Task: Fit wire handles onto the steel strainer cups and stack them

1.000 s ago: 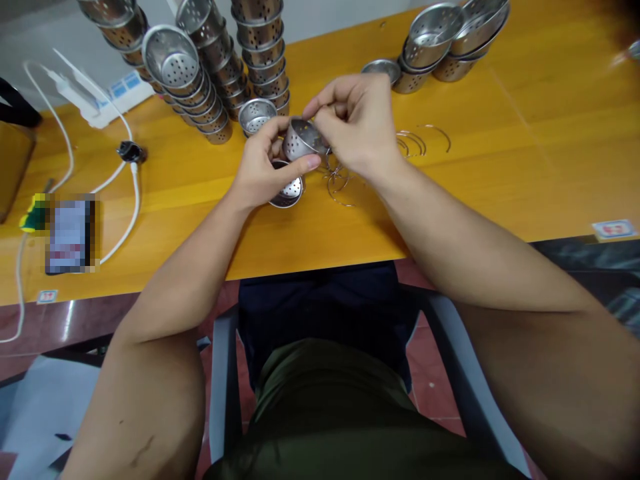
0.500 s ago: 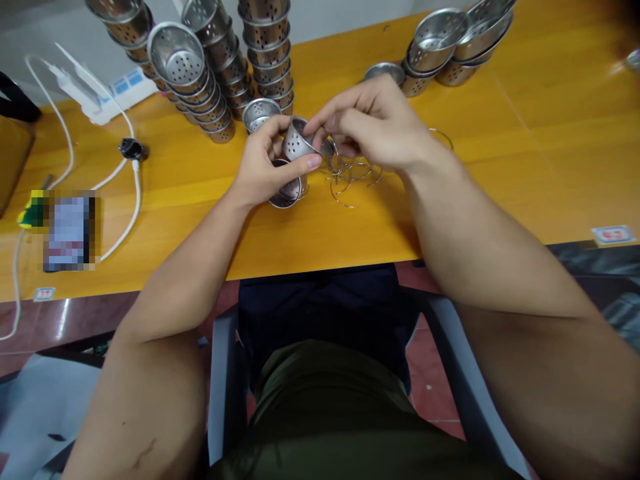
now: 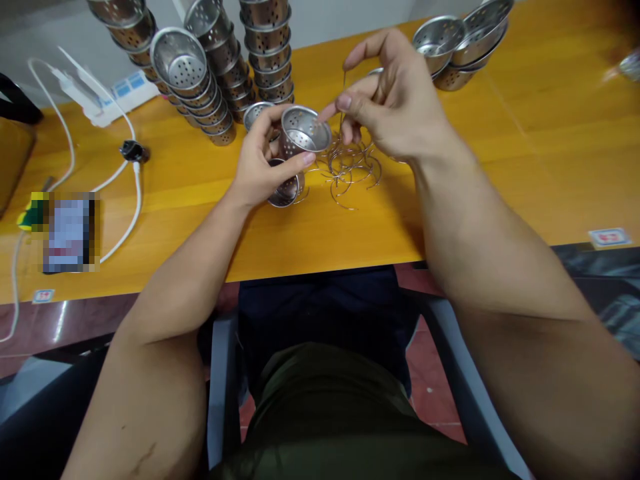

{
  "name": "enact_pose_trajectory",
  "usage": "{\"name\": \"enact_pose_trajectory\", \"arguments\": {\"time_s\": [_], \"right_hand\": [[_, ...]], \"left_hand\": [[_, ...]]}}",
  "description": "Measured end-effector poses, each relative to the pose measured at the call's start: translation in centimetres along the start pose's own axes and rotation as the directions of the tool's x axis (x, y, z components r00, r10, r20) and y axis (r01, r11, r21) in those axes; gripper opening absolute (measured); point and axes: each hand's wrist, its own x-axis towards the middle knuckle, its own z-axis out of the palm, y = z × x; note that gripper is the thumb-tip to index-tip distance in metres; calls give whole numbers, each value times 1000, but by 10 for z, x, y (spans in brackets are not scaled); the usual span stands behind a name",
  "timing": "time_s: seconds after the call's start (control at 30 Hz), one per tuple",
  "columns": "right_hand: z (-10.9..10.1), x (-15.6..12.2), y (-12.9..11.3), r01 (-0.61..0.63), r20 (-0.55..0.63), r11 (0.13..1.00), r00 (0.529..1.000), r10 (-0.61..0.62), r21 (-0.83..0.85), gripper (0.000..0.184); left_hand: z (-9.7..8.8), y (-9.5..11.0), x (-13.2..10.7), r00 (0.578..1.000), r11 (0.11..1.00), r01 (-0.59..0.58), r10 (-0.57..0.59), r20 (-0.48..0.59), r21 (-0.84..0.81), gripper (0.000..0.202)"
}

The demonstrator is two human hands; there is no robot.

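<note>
My left hand (image 3: 263, 157) is closed around a perforated metal cup (image 3: 303, 130), its open mouth tilted up toward me. In my right hand (image 3: 393, 97) a thin wire (image 3: 343, 83) is pinched, standing roughly upright just right of the cup's rim. The right forefinger tip reaches close to that rim; whether it touches I cannot tell. Below the left hand another perforated cup (image 3: 284, 190) lies on its side on the table. A third cup (image 3: 257, 115) stands behind the left fingers, partly covered. Under the right hand lies a tangle of curved wires (image 3: 350, 167).
Tall stacks of perforated cups (image 3: 179, 63) rise at the back left. More metal cups (image 3: 440, 37) are grouped at the back right, partly behind my right hand. A power strip (image 3: 123, 93), cables and a phone (image 3: 69, 233) lie on the left of the yellow table (image 3: 320, 233).
My right hand has lifted up and away from the cup, a wire now showing in its fingers. The held cup has turned so that its inside faces me more.
</note>
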Motion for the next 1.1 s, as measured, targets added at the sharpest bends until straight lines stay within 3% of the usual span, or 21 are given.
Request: {"name": "enact_pose_trajectory", "arguments": {"time_s": [0.17,0.37,0.5,0.67,0.83,0.97,1.1], "right_hand": [[1,14,16,173,-160,985,972,-172,-7,56],[9,18,16,211,-284,977,937,-206,-12,45],[17,11,10,228,-245,973,942,-230,-39,46],[29,-5,3,302,-195,922,915,-352,-244,15],[38,-12,3,237,-158,861,928,-338,-450,17],[40,-7,15,303,-202,837,881,-429,-455,18],[43,-4,24,294,-200,858,893,-404,-420,20]], "left_hand": [[-2,-7,1,997,998,65,-66,-32,-22,89],[-3,-16,2,1000,998,6,-5,9,-57,78],[-2,-9,0,1000,998,-16,17,5,-58,82],[0,9,-2,999,998,-48,49,12,-47,96],[1,4,0,999,994,-25,28,24,-105,94],[1,-4,0,997,990,-61,67,39,-125,95],[1,-6,-1,994,990,-80,88,64,-116,90]]}}
